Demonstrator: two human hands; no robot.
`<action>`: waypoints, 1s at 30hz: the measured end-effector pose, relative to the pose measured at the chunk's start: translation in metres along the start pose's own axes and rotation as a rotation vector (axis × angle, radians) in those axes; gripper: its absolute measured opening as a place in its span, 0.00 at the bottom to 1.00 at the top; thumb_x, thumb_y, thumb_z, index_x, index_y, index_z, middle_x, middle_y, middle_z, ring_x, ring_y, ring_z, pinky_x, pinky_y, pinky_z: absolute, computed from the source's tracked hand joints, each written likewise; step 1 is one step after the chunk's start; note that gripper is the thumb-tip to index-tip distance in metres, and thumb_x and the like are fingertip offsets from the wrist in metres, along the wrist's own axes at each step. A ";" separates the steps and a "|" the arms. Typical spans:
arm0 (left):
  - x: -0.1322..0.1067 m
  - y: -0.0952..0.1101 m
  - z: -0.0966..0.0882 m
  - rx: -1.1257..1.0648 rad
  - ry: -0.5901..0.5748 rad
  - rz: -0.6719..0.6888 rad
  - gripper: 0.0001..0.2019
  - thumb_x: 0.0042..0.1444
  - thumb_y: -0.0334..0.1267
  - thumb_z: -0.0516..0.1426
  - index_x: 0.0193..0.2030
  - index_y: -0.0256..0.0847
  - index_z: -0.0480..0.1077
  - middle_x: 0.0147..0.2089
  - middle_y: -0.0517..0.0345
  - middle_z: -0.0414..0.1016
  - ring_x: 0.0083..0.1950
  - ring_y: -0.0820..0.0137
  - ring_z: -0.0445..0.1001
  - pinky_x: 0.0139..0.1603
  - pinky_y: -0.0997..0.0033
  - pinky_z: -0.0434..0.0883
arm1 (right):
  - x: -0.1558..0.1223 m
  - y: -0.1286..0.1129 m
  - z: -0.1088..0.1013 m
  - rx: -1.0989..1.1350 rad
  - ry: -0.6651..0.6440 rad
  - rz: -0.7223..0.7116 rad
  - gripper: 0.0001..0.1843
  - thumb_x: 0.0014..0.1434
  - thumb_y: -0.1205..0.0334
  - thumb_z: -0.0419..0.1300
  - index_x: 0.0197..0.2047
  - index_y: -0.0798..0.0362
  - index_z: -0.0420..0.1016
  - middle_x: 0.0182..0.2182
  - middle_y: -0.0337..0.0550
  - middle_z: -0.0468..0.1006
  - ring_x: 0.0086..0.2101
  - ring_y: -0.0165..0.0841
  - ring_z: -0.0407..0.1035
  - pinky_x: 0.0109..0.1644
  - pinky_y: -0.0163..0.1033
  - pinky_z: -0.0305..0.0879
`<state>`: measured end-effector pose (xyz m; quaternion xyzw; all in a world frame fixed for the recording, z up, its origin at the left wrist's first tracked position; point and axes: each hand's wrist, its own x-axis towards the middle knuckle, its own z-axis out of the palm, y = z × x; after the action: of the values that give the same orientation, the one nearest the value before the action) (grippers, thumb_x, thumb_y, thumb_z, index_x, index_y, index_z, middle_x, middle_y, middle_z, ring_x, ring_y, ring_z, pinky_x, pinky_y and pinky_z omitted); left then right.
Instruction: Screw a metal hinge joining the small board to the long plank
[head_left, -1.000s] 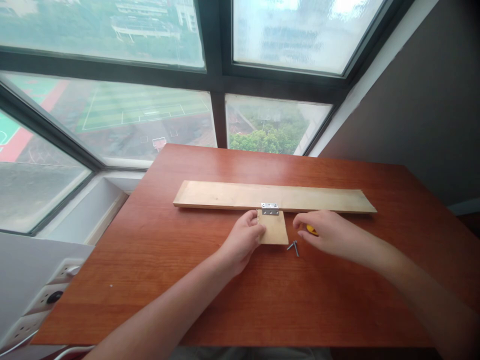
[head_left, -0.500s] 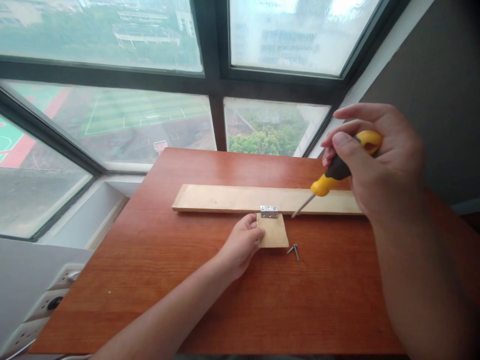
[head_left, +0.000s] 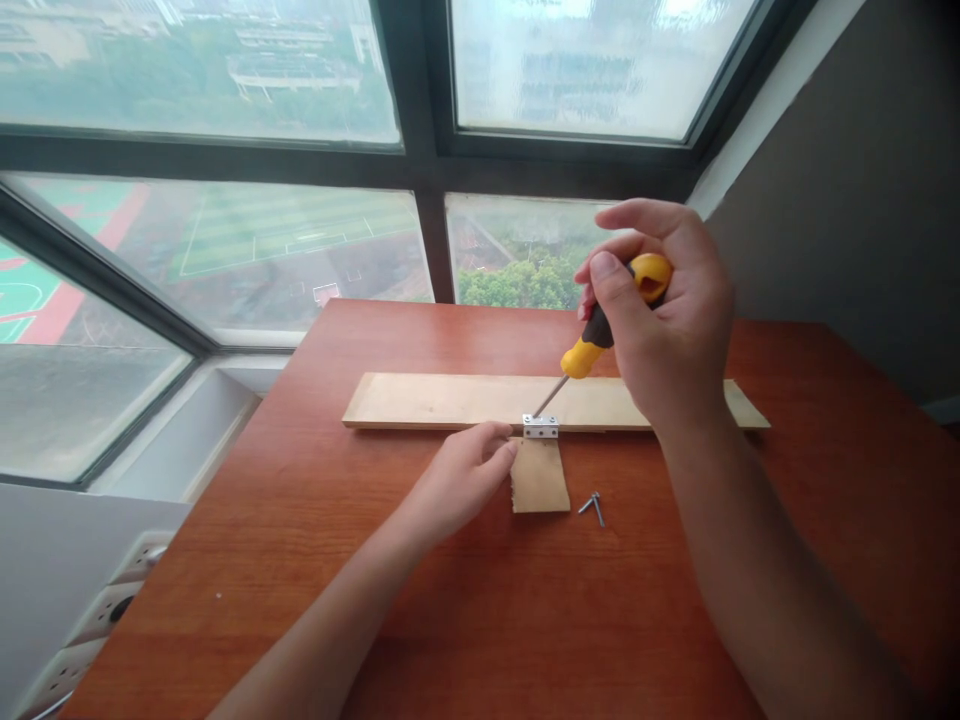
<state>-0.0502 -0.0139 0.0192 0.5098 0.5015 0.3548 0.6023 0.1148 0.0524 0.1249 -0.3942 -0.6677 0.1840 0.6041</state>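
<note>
My right hand (head_left: 667,310) is closed round a yellow and black screwdriver (head_left: 598,325), index finger lifted off the handle. Its shaft slants down to the left, and the tip meets the top of a silver metal bracket (head_left: 540,427) with screw holes. That bracket sits at the front edge of a long pale wooden board (head_left: 442,398). Below it lies a small wooden piece (head_left: 541,480). My left hand (head_left: 472,475) pinches at the upper left corner of this piece, close to the board's edge; the exact contact is partly hidden.
Several loose screws (head_left: 592,506) lie to the right of the small piece. Everything rests on a reddish-brown table (head_left: 450,620). Large windows (head_left: 292,230) stand behind it, and wall sockets (head_left: 97,615) are at lower left.
My right hand has moved left with the screwdriver, bringing its tip from beside the bracket onto it. My left hand has shifted up slightly along the small piece, whose near end moved closer to me.
</note>
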 end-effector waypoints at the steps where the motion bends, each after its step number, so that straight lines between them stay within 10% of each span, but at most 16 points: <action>1: 0.000 0.000 -0.004 0.119 0.040 0.041 0.11 0.54 0.42 0.60 0.42 0.40 0.75 0.37 0.51 0.78 0.41 0.62 0.75 0.42 0.67 0.69 | 0.000 -0.001 0.000 0.002 0.001 -0.003 0.08 0.65 0.60 0.53 0.47 0.42 0.68 0.32 0.35 0.73 0.27 0.28 0.68 0.33 0.36 0.71; 12: 0.000 0.009 -0.007 0.662 0.153 0.220 0.05 0.57 0.38 0.55 0.33 0.43 0.71 0.31 0.57 0.75 0.33 0.67 0.71 0.33 0.71 0.62 | -0.004 0.007 0.004 -0.050 -0.036 -0.060 0.11 0.66 0.59 0.52 0.51 0.41 0.66 0.34 0.35 0.74 0.29 0.28 0.70 0.34 0.37 0.71; 30: 0.001 0.007 -0.004 0.765 0.158 0.275 0.05 0.59 0.38 0.53 0.36 0.43 0.70 0.34 0.57 0.74 0.35 0.67 0.71 0.34 0.71 0.63 | -0.006 0.008 0.005 -0.074 -0.045 -0.088 0.12 0.65 0.63 0.53 0.52 0.43 0.67 0.34 0.34 0.75 0.30 0.28 0.69 0.36 0.37 0.70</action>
<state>-0.0536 -0.0102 0.0259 0.7304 0.5691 0.2579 0.2758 0.1122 0.0543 0.1139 -0.3825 -0.7041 0.1411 0.5814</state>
